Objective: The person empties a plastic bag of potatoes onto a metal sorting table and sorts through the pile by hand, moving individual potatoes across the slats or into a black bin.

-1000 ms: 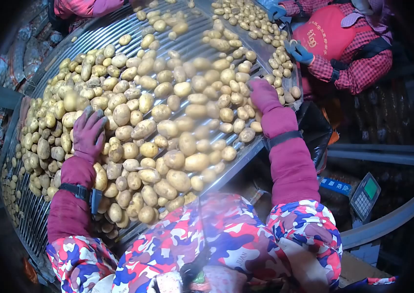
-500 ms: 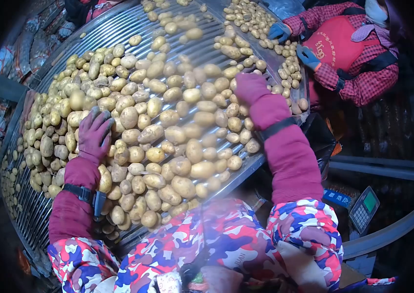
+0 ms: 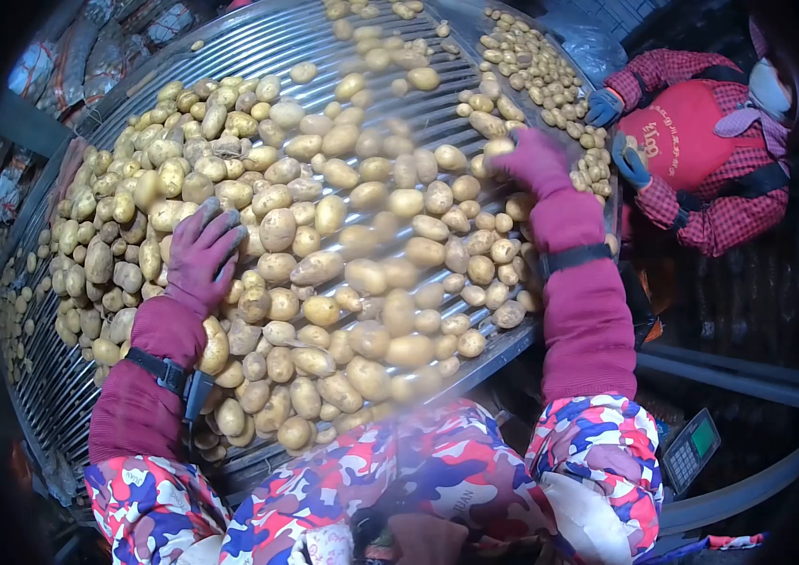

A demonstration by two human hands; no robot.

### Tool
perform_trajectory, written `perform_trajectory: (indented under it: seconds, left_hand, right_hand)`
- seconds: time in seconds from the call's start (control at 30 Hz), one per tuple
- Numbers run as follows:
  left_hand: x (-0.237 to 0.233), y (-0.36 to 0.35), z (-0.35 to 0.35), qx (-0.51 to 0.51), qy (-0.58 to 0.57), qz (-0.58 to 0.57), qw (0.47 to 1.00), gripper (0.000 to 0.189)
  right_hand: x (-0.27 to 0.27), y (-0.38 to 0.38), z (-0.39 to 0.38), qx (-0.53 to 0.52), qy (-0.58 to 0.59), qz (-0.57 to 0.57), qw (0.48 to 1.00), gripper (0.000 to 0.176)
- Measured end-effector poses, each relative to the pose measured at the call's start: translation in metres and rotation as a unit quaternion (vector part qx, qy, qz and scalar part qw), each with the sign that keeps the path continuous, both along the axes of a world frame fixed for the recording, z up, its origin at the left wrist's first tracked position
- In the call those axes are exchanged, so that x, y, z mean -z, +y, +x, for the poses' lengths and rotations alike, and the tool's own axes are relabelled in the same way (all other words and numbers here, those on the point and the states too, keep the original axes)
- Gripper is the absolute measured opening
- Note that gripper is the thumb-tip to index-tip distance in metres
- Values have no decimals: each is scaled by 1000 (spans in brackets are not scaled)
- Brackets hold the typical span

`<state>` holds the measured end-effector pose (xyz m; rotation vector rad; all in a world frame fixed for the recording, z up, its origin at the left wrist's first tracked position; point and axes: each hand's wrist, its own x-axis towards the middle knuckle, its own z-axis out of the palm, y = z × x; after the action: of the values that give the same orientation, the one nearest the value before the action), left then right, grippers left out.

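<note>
A broad heap of yellow-brown potatoes (image 3: pixel 277 229) lies on a slatted metal table (image 3: pixel 249 52). My left hand (image 3: pixel 203 256), in a dusty purple glove, rests on the left part of the heap with its fingers spread, holding nothing. My right hand (image 3: pixel 539 162), also gloved and slightly blurred, is at the right side of the table. Its curled fingers are closed on a pale potato (image 3: pixel 497 149); the far side of this grip is hidden. Loose potatoes lie left of and below that hand. Dark straps circle both of my sleeves.
Smaller potatoes (image 3: pixel 536 71) fill a side channel at the upper right. A co-worker in a red apron (image 3: pixel 677 141) stands beside it, wearing blue gloves (image 3: pixel 629 160). A keypad display (image 3: pixel 692 452) and a curved metal rail (image 3: pixel 748 499) are at lower right. Filled sacks (image 3: pixel 103 61) lie behind, upper left.
My view has shifted, so the table appears farther right and lower. My right hand has moved right, with a pale potato at its fingers. My left hand stays spread on the heap.
</note>
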<state>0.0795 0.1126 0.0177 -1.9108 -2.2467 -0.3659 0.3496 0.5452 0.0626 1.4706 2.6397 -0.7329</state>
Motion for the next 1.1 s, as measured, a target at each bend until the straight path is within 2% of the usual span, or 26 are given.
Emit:
perform_trajectory:
  seconds: [0.07, 0.17, 0.23, 0.27, 0.3, 0.43, 0.47, 0.6, 0.67, 0.73, 0.8, 0.9, 0.97, 1.03, 1.1]
  left_hand:
    - [-1, 2, 2, -1, -1, -2, 1000, 44]
    - [-3, 4, 2, 1, 5, 6, 1000, 42]
    - [-6, 4, 2, 1, 3, 8, 1000, 41]
    - [-5, 3, 1, -1, 5, 4, 1000, 40]
    - [-4, 3, 0, -5, 2, 5, 1000, 39]
    - [-3, 1, 2, -13, -10, 7, 1000, 39]
    - [-4, 1, 2, -13, -12, 6, 1000, 39]
    - [1, 0, -1, -7, -7, 10, 1000, 38]
    - [8, -2, -4, -7, -6, 16, 1000, 41]
    - [9, -2, -5, -6, 1, 15, 1000, 42]
    - [8, -2, -4, -9, 1, 4, 1000, 44]
    - [14, -3, -9, 0, 14, 9, 1000, 43]
    - [18, -3, -13, 12, 36, 8, 999, 43]
    - [22, -5, -18, 14, 49, -1, 999, 44]
    - [22, -5, -18, 14, 52, -10, 999, 43]
  right_hand:
    - [7, 32, -15, 37, 112, -60, 991, 65]
    - [37, 46, -30, -28, 187, -134, 973, 68]
    - [108, 78, -39, -80, 163, -37, 983, 72]
    - [128, 91, -46, -62, 120, -13, 991, 72]
    - [125, 87, -48, -40, 74, 12, 996, 72]
    - [94, 57, -37, -53, 104, -100, 988, 65]
    - [95, 54, -26, -31, 199, -226, 953, 57]
    - [75, 9, 16, 45, 470, -412, 780, 50]
    - [58, -29, 46, 32, 571, -442, 691, 55]
    - [50, -55, 69, 30, 668, -471, 575, 62]
    - [33, -80, 94, 45, 701, -530, 474, 74]
    - [-10, -114, 140, 101, 711, -497, 487, 81]
    - [1, -112, 169, 31, 754, -502, 422, 89]
    - [1, -136, 188, 146, 775, -396, 470, 89]
    - [-7, -153, 214, 188, 767, -352, 503, 80]
